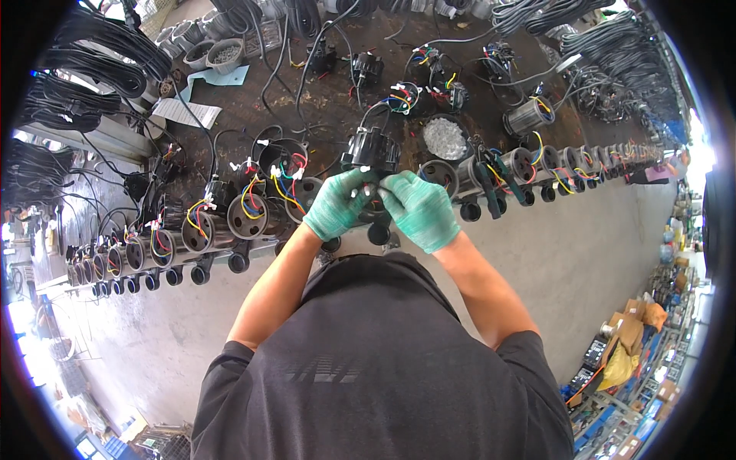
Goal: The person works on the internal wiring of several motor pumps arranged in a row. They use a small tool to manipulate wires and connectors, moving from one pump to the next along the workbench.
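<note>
Both my hands wear green gloves and meet at the bench's near edge, in front of a black ribbed motor-like unit. My left hand is closed, its fingertips around small white wire connectors. Close beside it, my right hand pinches at the same spot; what lies between its fingers is hidden. Under and beside the hands runs a row of metal cylinders with holed end faces, such as the one at the left. Coloured wires with white connectors stick out of several of them.
A dark bowl of small white pieces stands right of the black unit. Pale tubs, a paper sheet and wired black parts lie farther back. Coiled black cables crowd both sides. Boxes fill shelving at the lower right.
</note>
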The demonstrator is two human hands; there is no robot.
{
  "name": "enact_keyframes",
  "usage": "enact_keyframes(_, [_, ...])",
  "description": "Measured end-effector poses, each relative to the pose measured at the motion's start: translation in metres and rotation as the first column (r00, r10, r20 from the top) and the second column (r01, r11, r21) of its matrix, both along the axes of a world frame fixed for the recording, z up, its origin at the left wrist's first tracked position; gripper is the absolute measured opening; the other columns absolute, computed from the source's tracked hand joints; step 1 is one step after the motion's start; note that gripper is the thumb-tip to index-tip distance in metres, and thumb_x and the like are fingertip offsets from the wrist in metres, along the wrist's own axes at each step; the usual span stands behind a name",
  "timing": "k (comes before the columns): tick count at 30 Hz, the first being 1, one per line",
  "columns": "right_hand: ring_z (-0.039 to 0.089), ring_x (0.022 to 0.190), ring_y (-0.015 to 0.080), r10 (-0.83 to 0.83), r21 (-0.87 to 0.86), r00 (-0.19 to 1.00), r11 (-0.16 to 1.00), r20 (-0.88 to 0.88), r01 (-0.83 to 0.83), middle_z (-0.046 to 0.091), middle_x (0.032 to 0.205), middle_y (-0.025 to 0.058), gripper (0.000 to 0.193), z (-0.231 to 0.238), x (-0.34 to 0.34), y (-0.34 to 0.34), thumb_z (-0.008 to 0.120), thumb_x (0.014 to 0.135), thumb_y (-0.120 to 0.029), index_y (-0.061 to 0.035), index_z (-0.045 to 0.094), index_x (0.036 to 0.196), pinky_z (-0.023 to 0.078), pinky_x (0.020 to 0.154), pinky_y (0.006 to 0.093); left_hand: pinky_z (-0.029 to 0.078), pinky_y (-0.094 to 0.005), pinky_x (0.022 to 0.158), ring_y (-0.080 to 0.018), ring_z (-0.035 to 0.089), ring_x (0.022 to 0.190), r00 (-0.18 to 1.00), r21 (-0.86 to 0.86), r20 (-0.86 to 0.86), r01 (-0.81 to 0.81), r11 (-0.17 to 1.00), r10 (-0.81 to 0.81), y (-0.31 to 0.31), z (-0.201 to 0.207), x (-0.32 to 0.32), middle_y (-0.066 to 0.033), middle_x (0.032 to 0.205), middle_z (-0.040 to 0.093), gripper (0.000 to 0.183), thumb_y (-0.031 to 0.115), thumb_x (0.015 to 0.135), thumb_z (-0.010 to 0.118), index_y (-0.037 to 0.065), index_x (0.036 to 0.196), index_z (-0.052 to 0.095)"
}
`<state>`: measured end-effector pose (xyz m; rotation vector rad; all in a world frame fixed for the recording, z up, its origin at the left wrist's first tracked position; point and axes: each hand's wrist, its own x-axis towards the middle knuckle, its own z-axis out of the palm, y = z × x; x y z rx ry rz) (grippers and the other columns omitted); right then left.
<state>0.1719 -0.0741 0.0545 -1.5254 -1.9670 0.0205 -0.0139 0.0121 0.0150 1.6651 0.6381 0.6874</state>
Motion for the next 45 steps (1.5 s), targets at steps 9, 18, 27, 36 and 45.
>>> enact_keyframes(9, [0.072, 0.067, 0.0235, -0.565, -0.567, 0.096, 0.778, -0.820, -0.269, 0.072, 0.084, 0.0119, 0.016, 0.006, -0.016, -0.010, 0.066, 0.100, -0.014, 0.0013, 0.070, 0.104, 0.056, 0.060, 0.0344, 0.054, -0.0325, 0.082, -0.0145, 0.064, 0.088, 0.999, -0.039, -0.036, 0.023, 0.999, -0.025, 0.001, -0.002, 0.000, -0.0077, 0.099, 0.071, 0.019, 0.001, 0.101, 0.063, 0.002, 0.119, 0.069])
enact_keyframes(18, [0.068, 0.071, 0.0324, -0.035, 0.069, 0.999, 0.997, 0.005, 0.034, 0.067, 0.085, 0.0106, 0.016, 0.008, 0.000, 0.000, 0.075, 0.086, -0.009, -0.0065, 0.072, 0.102, 0.055, 0.061, 0.0435, 0.054, -0.0317, 0.084, -0.0121, 0.064, 0.091, 0.999, -0.095, 0.023, 0.036, 0.995, -0.034, 0.002, -0.008, -0.001, -0.0068, 0.101, 0.072, 0.022, 0.004, 0.103, 0.061, 0.001, 0.123, 0.069])
enact_keyframes(27, [0.067, 0.057, 0.0137, -0.579, -0.610, 0.198, 0.766, -0.791, -0.202, 0.067, 0.067, 0.0058, 0.021, 0.002, -0.027, -0.008, 0.062, 0.103, -0.018, 0.0007, 0.068, 0.095, 0.050, 0.050, 0.0276, 0.053, -0.0334, 0.079, -0.0160, 0.065, 0.086, 1.000, 0.057, -0.013, 0.002, 0.998, -0.002, 0.001, -0.005, 0.000, -0.0102, 0.097, 0.071, 0.016, 0.003, 0.101, 0.064, 0.001, 0.115, 0.070])
enact_keyframes(36, [0.070, 0.079, 0.0300, -0.037, 0.097, 0.998, 0.994, -0.048, 0.042, 0.069, 0.097, 0.0093, 0.030, 0.001, 0.002, -0.008, 0.073, 0.083, -0.001, -0.0089, 0.071, 0.112, 0.056, 0.064, 0.0401, 0.054, -0.0323, 0.081, -0.0143, 0.065, 0.087, 1.000, -0.047, -0.011, 0.008, 0.999, -0.009, 0.001, 0.004, 0.001, -0.0075, 0.097, 0.071, 0.017, 0.002, 0.102, 0.063, 0.000, 0.118, 0.069])
enact_keyframes(45, [0.069, 0.067, 0.0289, -0.039, 0.086, 0.998, 0.995, -0.059, 0.044, 0.069, 0.086, 0.0080, 0.013, 0.003, 0.000, 0.003, 0.074, 0.087, -0.003, -0.0066, 0.072, 0.099, 0.055, 0.059, 0.0392, 0.055, -0.0363, 0.076, -0.0231, 0.069, 0.084, 0.991, 0.286, -0.039, -0.110, 0.952, 0.126, -0.005, -0.016, 0.008, -0.0083, 0.096, 0.071, 0.023, 0.001, 0.098, 0.066, 0.002, 0.121, 0.067])
